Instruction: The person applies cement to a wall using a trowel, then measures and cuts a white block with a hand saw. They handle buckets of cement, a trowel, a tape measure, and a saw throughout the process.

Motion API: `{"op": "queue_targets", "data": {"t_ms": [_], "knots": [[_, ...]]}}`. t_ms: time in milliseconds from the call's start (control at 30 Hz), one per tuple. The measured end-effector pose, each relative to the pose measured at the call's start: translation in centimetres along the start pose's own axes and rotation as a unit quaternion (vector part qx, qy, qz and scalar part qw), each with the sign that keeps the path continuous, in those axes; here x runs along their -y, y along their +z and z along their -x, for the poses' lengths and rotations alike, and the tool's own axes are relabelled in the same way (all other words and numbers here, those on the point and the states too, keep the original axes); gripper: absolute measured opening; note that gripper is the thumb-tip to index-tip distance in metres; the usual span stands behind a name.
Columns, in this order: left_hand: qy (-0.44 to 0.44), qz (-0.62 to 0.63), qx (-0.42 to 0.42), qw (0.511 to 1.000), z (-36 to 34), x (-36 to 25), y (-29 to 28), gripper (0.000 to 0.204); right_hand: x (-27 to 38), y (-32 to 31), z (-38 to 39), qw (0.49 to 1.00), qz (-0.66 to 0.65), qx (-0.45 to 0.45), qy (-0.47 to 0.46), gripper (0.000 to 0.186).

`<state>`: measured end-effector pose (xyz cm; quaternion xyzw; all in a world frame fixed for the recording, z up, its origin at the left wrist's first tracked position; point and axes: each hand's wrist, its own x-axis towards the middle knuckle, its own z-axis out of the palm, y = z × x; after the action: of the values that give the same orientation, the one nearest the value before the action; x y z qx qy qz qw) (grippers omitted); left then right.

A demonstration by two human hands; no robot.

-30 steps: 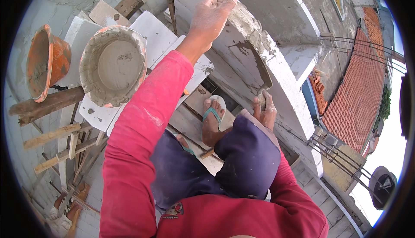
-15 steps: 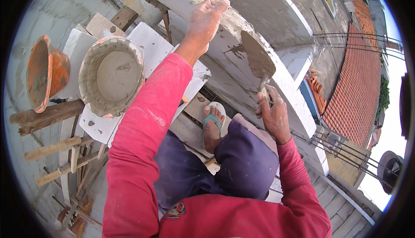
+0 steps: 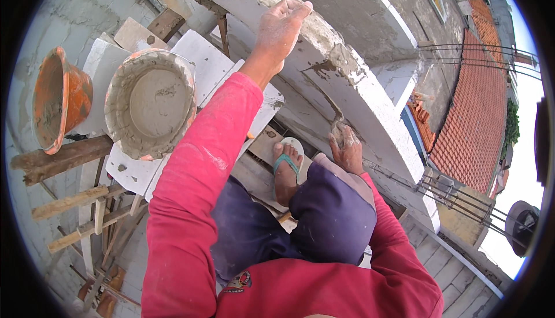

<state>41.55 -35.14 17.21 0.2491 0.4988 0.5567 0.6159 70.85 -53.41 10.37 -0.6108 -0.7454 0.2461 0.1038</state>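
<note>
My left hand [image 3: 278,36] is raised over the top edge of a white block wall [image 3: 376,101], its fingers pinched together. Whatever lies between those fingertips, if anything, I cannot make out. Down on the near side of the wall, my right hand [image 3: 348,151] grips a mortar-smeared trowel [image 3: 332,103] by its handle. The trowel's blade is turned nearly edge-on, along the wall's side face. Grey wet mortar [image 3: 341,64] lies in rough patches on the wall's top and upper edge.
At left, a bucket [image 3: 118,133] of grey mortar stands beside a tilted orange bucket [image 3: 78,101]. Timber pieces [image 3: 69,202] jut out below them. My sandalled foot [image 3: 286,170] rests on boards. Steel bars [image 3: 462,205] stick out at right, near a red tiled roof [image 3: 468,121].
My right hand has moved left and down with the trowel, whose blade has turned from face-up over the wall's edge to edge-on beside it. The left hand has shifted slightly right.
</note>
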Motion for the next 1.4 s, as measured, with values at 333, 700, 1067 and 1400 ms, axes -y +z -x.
{"op": "queue_targets", "data": {"t_ms": [333, 700, 1067, 1400], "knots": [[0.006, -0.124, -0.004, 0.992, 0.3, 0.1, -2.1, 0.031, -3.5, 0.1, 1.7, 0.993, 0.027, 0.050, 0.103, 0.041], [0.294, -0.252, -0.045, 0.921, 13.9, -8.2, -5.2, 0.042, 19.1, -3.1, -8.1, 0.903, 0.196, -0.002, -0.381, 0.037], [0.402, -0.135, 0.008, 0.905, 28.3, -10.2, -6.9, 0.022, 41.6, 7.8, -10.8, 0.642, 0.397, 0.061, -0.652, 0.026], [0.419, -0.126, 0.031, 0.899, 29.8, -10.5, -8.0, 0.019, 36.7, 5.0, -11.2, 0.850, 0.106, 0.214, -0.469, 0.032]]}}
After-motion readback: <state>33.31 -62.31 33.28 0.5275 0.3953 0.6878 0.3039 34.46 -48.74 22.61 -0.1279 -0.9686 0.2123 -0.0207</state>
